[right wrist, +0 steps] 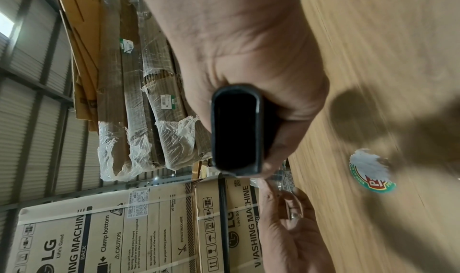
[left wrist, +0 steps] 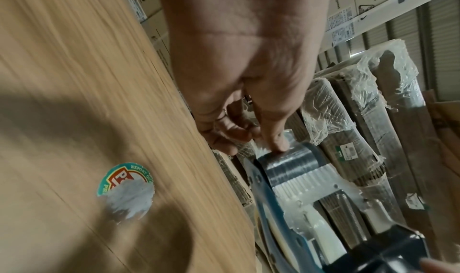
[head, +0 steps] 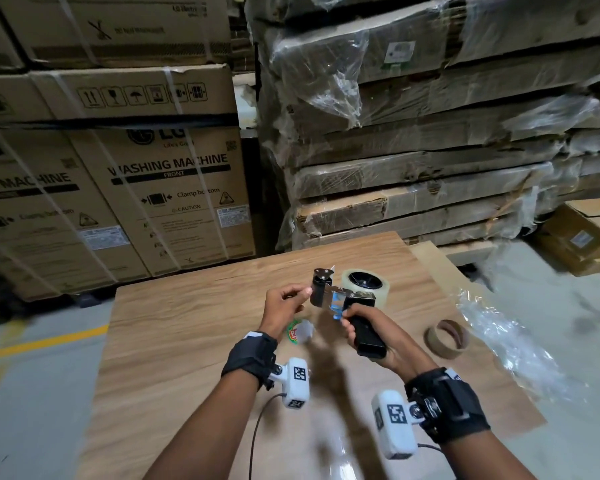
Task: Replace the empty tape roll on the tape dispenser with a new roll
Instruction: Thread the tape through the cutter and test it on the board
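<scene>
My right hand [head: 361, 329] grips the black handle [head: 369, 336] of the tape dispenser [head: 340, 296] and holds it above the wooden table [head: 187, 341]. A new clear tape roll [head: 378, 285] sits on the dispenser's hub. My left hand [head: 300, 294] pinches the tape's free end at the black front roller [head: 318, 289]. In the left wrist view the thumb [left wrist: 276, 139] presses the clear tape [left wrist: 260, 146] onto the roller [left wrist: 291, 163]. The right wrist view shows the handle's butt end [right wrist: 236, 129] inside my right hand [right wrist: 281, 139]. The empty cardboard core [head: 447, 338] lies on the table to the right.
Crumpled clear plastic wrap [head: 510, 337] lies at the table's right edge beyond the core. A torn round sticker [head: 297, 332] is stuck on the table under my hands. Washing-machine cartons [head: 160, 188] and wrapped flat boxes [head: 413, 150] stand stacked behind the table.
</scene>
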